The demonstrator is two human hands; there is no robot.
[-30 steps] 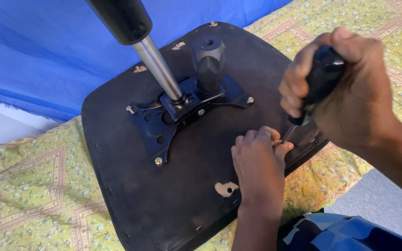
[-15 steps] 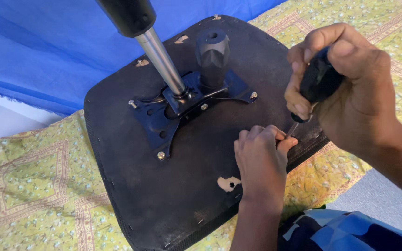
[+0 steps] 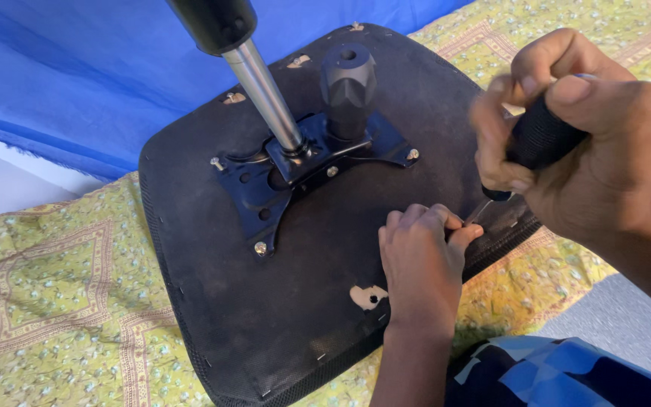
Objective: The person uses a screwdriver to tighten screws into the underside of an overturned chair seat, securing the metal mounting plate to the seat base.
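Head view: upturned chair seat (image 3: 212, 301), rounded black slab with rough fabric underside, stapled mesh rim, pale worn patches. At the 12 o'clock part, a black star-shaped metal plate (image 3: 261, 200) fastened with silver bolts, carrying a polished steel gas cylinder (image 3: 264, 92) and a stubby faceted black knob (image 3: 348, 89). Beneath the seat, a yellow-green patterned cloth (image 3: 54, 301); blue fabric (image 3: 62, 75) from 9 to 12 o'clock.

Right hand (image 3: 578, 143) at 3 o'clock, curled tight around the knurled black handle of a screwdriver (image 3: 540, 136), thin shaft slanting down toward 7 o'clock. Left hand (image 3: 420, 264) at 5 o'clock, knuckles up, fingertips pinched closed where the shaft's tip meets the seat near the edge; whatever is pinched there hidden by the fingers.

Against half a second ago: same grips, same spot on the seat; right hand's fingers now blurred around the handle, seat and hands sitting slightly differently in the frame.
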